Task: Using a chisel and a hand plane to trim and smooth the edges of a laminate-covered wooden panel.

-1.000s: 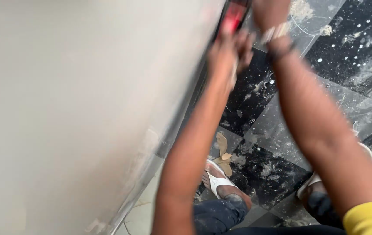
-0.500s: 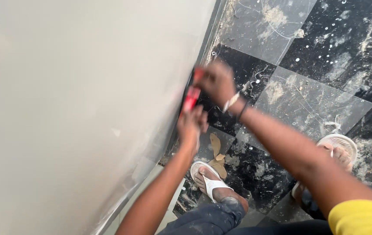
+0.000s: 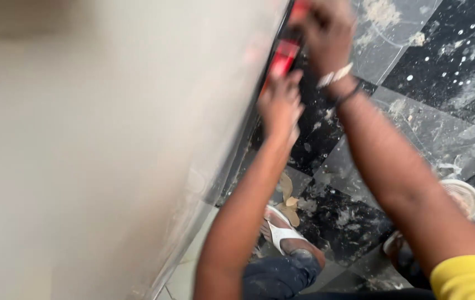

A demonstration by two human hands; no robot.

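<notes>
A red hand tool (image 3: 283,55) lies flat against the lower edge of a pale beige wall (image 3: 109,150). My left hand (image 3: 279,104) presses on its lower end, fingers closed over it. My right hand (image 3: 326,30) grips the upper end of the same tool, with a light bracelet and a dark band on the wrist. The picture is blurred by motion, so the tool's shape is unclear. Both arms reach forward and down along the wall.
The floor (image 3: 432,83) is dark glossy tile spattered with pale plaster. My foot in a white sandal (image 3: 282,233) stands close to the wall base, the other sandal (image 3: 462,194) further right. A yellow sleeve (image 3: 468,278) shows at the bottom right.
Both hands and the red tool have slid back up along the wall edge, after sitting lower half a second ago. The view has tilted and blurred.
</notes>
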